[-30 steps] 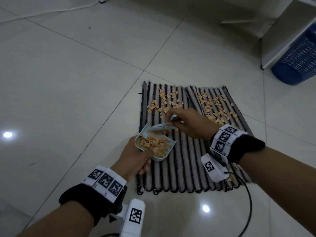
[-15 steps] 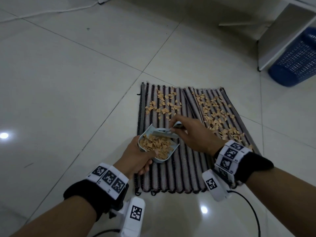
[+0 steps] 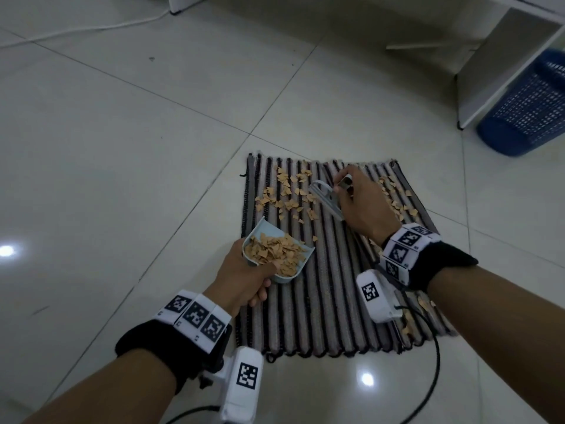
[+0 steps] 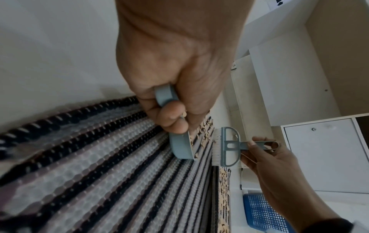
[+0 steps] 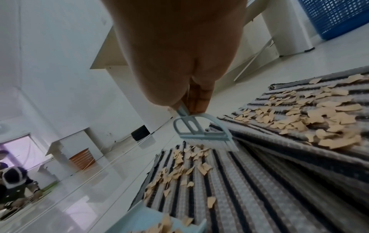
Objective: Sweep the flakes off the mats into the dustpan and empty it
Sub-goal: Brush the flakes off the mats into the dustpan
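While the left hand [image 3: 241, 280] grips the pale blue dustpan [image 3: 276, 250] by its short handle, fingers curled round the handle and thumb lying along the pan's near rim, the pan sits low over the near-left part of the left mat [image 3: 293, 270], tilted, its open mouth toward the far side. Tan flakes [image 3: 275, 250] heaped inside it, reaching the thumb. Left wrist view: handle end [image 4: 164, 96] pokes out between the curled fingers [image 4: 171, 116] and the palm, pan body just beyond the knuckles. Right hand [image 3: 360, 206] farther out, over the seam between the two striped mats; thumb and fingers pinch the thin handle of a small blue brush [image 3: 325, 198], the brush head extending left of the fingertips. Right wrist view: bristles [image 5: 211, 142] down at the far edge of a loose scatter of flakes [image 5: 179, 167] on the left mat; contact with the weave probable, not certain. Brush and dustpan well apart, the scatter lying between them. Right mat [image 3: 406, 209] carries a second spread of flakes [image 5: 311, 116], partly hidden by the right forearm in the head view. Both mats on a glossy white tiled floor [image 3: 122, 148]. Blue mesh basket [image 3: 526, 114] at far right beside a white cabinet [image 3: 501, 62]. White cable [image 3: 91, 29] along the far floor.
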